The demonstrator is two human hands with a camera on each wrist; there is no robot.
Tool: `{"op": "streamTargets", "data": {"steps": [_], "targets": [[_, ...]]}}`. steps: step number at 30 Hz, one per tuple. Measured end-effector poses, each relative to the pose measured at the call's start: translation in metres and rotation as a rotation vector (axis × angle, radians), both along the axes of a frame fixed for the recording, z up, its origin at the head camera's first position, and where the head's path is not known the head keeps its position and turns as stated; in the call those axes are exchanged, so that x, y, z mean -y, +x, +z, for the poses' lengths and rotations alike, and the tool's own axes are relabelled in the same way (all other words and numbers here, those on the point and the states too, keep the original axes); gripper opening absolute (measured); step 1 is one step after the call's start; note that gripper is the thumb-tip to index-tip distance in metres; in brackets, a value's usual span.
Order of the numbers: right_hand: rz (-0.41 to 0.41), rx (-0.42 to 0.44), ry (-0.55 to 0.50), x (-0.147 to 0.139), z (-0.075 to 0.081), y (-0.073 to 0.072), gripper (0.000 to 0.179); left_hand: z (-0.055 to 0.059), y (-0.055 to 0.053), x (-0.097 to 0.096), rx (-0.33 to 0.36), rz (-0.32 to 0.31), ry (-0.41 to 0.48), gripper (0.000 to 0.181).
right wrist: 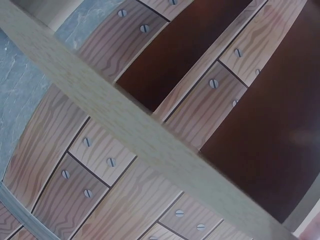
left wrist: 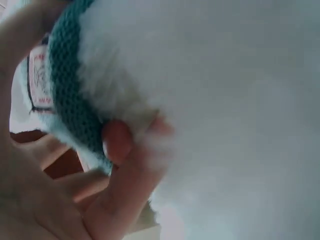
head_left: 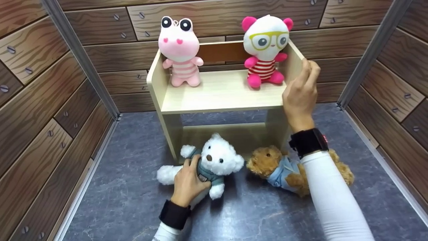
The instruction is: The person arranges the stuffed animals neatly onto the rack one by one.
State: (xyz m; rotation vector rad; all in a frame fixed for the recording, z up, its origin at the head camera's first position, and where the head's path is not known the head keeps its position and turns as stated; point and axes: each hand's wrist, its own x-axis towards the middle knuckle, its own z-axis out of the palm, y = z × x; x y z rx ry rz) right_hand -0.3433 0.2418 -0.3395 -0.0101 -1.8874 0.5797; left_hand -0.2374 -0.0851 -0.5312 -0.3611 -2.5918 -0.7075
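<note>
A white teddy bear (head_left: 220, 155) in a teal knitted sweater leans back at the shelf's lower front. My left hand (head_left: 189, 182) grips its body, with fingers and thumb around the sweater (left wrist: 70, 75). White fur fills much of the left wrist view. On the right, my right hand (head_left: 301, 93) holds the upper edge of the pale wooden shelf's (head_left: 220, 97) side panel, its fingers bent over the edge. The right wrist view shows the panel edge (right wrist: 125, 125) running diagonally, with the hand barely visible in the corner.
On the upper board, a pink frog-like plush (head_left: 182, 50) sits left and a panda plush (head_left: 265, 50) with yellow glasses sits right. A brown teddy bear (head_left: 291, 172) in blue lies on the dark floor (head_left: 127, 187), partly behind my right forearm. Wood-patterned walls (head_left: 43, 100) surround the space.
</note>
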Motion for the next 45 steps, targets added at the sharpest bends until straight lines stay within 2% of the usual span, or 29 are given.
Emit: {"op": "streamTargets", "data": {"steps": [10,22,30,37,45], "targets": [[-0.007,-0.001,-0.003,0.000,0.001,0.002,0.052,-0.003,-0.024,-0.021,-0.160,0.106,0.218,0.089],[-0.011,-0.017,-0.004,0.000,0.001,0.000,0.044,-0.015,-0.062,-0.035,-0.259,0.179,0.336,0.088],[-0.010,-0.013,0.001,0.000,0.000,0.000,0.047,-0.023,-0.087,-0.039,-0.310,0.242,0.427,0.088],[-0.003,0.011,-0.005,-0.001,0.000,0.002,0.049,-0.033,-0.101,-0.044,-0.309,0.242,0.475,0.089],[0.007,0.022,0.016,-0.001,0.001,0.002,0.049,-0.034,-0.113,-0.045,-0.239,0.225,0.491,0.089]]}}
